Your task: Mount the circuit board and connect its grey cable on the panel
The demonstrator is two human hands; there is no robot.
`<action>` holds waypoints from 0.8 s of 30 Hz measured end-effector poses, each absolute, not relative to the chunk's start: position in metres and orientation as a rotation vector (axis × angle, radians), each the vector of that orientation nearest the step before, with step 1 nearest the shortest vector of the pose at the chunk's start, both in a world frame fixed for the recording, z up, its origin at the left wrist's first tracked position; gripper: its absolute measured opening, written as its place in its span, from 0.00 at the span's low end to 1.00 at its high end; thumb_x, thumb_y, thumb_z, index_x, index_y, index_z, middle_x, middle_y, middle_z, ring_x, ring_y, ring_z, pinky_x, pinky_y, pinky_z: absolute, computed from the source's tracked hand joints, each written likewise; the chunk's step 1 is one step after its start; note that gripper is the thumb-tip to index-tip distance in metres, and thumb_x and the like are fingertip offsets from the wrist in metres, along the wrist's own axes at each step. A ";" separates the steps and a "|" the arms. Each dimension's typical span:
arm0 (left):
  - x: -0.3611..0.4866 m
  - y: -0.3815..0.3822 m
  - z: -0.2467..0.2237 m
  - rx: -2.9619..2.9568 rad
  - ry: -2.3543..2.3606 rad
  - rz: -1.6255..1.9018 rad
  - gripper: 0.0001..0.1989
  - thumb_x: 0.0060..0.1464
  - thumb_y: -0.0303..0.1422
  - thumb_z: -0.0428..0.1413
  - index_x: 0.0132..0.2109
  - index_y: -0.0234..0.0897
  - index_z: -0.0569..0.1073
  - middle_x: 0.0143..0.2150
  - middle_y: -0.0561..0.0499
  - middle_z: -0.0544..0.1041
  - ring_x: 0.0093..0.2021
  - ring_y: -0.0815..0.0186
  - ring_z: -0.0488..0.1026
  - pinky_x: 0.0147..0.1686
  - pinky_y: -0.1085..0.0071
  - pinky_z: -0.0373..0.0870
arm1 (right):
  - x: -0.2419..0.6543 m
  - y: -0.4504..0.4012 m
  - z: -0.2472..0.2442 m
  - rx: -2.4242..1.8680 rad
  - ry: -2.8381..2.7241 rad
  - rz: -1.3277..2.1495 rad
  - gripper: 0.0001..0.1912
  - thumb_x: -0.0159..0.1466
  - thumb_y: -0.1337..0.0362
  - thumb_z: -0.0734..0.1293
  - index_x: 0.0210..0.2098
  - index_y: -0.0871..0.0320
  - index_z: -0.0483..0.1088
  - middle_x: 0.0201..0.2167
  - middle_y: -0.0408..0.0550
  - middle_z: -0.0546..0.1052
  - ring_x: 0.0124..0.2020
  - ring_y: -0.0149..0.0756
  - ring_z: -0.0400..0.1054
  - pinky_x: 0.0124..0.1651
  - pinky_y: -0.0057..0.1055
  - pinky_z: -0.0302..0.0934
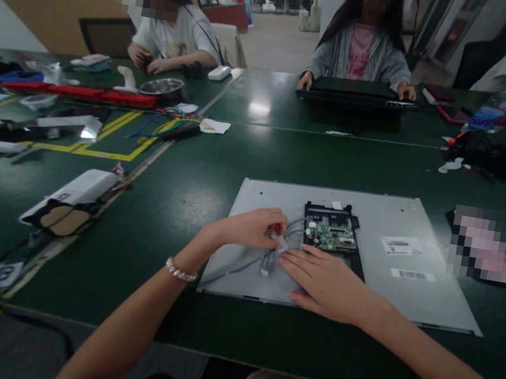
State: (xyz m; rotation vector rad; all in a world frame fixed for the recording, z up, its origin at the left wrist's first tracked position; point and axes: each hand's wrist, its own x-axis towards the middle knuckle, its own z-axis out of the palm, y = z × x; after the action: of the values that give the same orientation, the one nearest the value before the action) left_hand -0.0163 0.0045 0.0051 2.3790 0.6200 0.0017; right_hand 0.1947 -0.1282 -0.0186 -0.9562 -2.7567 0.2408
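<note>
The green table (171, 156) carries a grey panel (404, 299), bottle (502, 105) and paper scraps (215, 127).

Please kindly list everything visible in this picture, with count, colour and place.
Table: 1, dark green, across the view
Panel: 1, grey, under the hands
Circuit board: 1, green, on panel
Barcode labels: 2, white, panel's right side
Cables: count unclear, grey, left of board
Strip: 1, whitish, between hands
Blurred flat object: 1, pink and black, right of panel
Bottle: 1, clear, far right
Bundle: 1, black, far right
Flat device: 1, black, far side
Box: 1, white, left of panel
Clutter: uncounted, mixed, table's left
Co-workers: 3, mixed clothing, far side
Bracelet: 1, pearly white, left wrist
Left hand: 1, bare, fingertips at strip
Right hand: 1, bare, flat on panel
</note>
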 end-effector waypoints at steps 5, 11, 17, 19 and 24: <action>-0.017 0.006 0.001 2.378 0.641 -0.010 0.10 0.49 0.35 0.57 0.38 0.36 0.70 0.39 0.49 0.70 0.37 0.66 0.67 0.39 0.70 0.63 | 0.194 -0.137 -0.022 -0.953 -2.766 0.194 0.28 0.72 0.55 0.54 0.62 0.71 0.63 0.62 0.60 0.68 0.63 0.41 0.62 0.69 0.38 0.47; -0.017 0.003 0.006 2.423 0.729 -0.015 0.12 0.48 0.38 0.57 0.38 0.36 0.69 0.40 0.48 0.70 0.40 0.64 0.67 0.41 0.68 0.63 | 0.192 -0.144 -0.025 -0.967 -2.768 0.079 0.29 0.71 0.54 0.55 0.60 0.71 0.65 0.60 0.62 0.71 0.61 0.43 0.65 0.68 0.38 0.51; -0.019 0.003 0.006 2.453 0.763 -0.045 0.14 0.48 0.39 0.57 0.39 0.36 0.69 0.41 0.46 0.70 0.40 0.63 0.66 0.41 0.68 0.63 | 0.193 -0.145 -0.027 -0.953 -2.742 0.059 0.26 0.71 0.57 0.57 0.59 0.71 0.67 0.58 0.61 0.73 0.59 0.42 0.67 0.66 0.37 0.54; -0.019 0.003 0.005 2.464 0.760 -0.034 0.14 0.48 0.39 0.57 0.39 0.36 0.70 0.41 0.46 0.70 0.40 0.63 0.67 0.41 0.67 0.63 | 0.195 -0.145 -0.025 -0.941 -2.721 0.080 0.24 0.70 0.59 0.58 0.58 0.70 0.68 0.57 0.60 0.74 0.58 0.41 0.68 0.66 0.37 0.54; -0.016 0.001 0.010 2.463 0.760 -0.031 0.16 0.50 0.43 0.56 0.39 0.35 0.69 0.41 0.46 0.71 0.40 0.62 0.67 0.41 0.67 0.64 | 0.211 -0.140 -0.005 -0.996 -2.635 0.096 0.22 0.71 0.60 0.58 0.59 0.65 0.67 0.59 0.56 0.72 0.59 0.40 0.67 0.66 0.42 0.54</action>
State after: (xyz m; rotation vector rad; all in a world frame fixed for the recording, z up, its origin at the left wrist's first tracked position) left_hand -0.0160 0.0011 0.0104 2.4629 0.7601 -0.0311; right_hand 0.2111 -0.1405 -0.0046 -0.9959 -2.6354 0.0962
